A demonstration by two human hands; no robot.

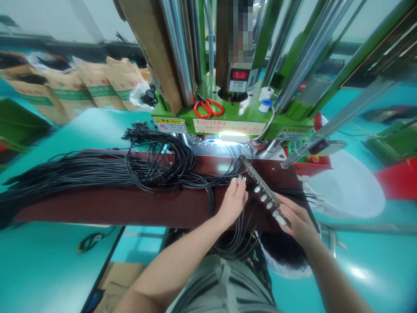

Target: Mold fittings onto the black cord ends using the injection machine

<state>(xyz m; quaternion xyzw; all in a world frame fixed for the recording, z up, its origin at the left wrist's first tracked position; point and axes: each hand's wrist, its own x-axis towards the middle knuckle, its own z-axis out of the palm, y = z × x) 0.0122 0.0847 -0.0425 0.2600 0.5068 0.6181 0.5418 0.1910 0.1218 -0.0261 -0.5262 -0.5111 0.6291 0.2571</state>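
Observation:
My left hand (233, 201) is closed in a pinch on a small silvery cable connector (241, 178), just left of a narrow metal bar (260, 181). My right hand (299, 221) grips the lower right end of this bar, which slants up and to the left. Several pale connector pieces (269, 205) sit in a row along the bar's near edge. Black cables (239, 224) hang below my left hand over the front of the brown board (182, 208). Whether one of them joins the held connector cannot be seen.
A large bundle of black cables (97, 169) lies across the board's left. Behind it stands a green press (208, 126) with red-handled scissors (208, 108) and thread spools (265, 105) on its ledge. A white basin (352, 187) is at right, a dark-filled bag (283, 254) below.

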